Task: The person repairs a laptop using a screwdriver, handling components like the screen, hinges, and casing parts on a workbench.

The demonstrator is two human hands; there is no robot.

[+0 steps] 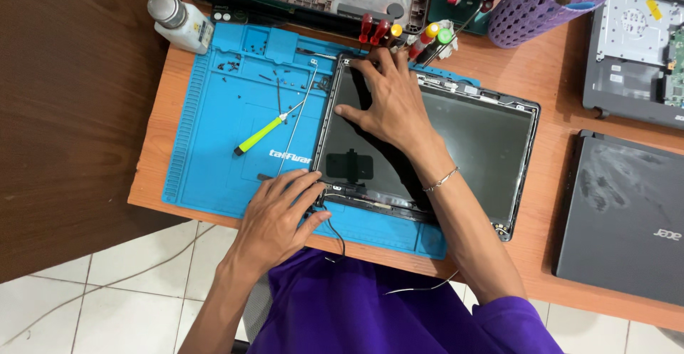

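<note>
On screen panel [456, 140] — right hand [388, 101] flat, splayed.

An electronics repair workshop: a blue repair mat [214, 112] strewn with screws, screwdrivers [399, 37], and dismantled laptops [627, 55] crowd the wooden surface [548, 76].

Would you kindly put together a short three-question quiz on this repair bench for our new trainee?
1. True or false: the left hand rests at the near left corner of the laptop screen panel.
2. What lies on the blue mat left of the panel? A) a hammer B) a green-handled screwdriver C) scissors
3. Where is the right hand placed?

Key
1. True.
2. B.
3. Flat on the panel's glass, fingertips reaching its far left corner.
</note>
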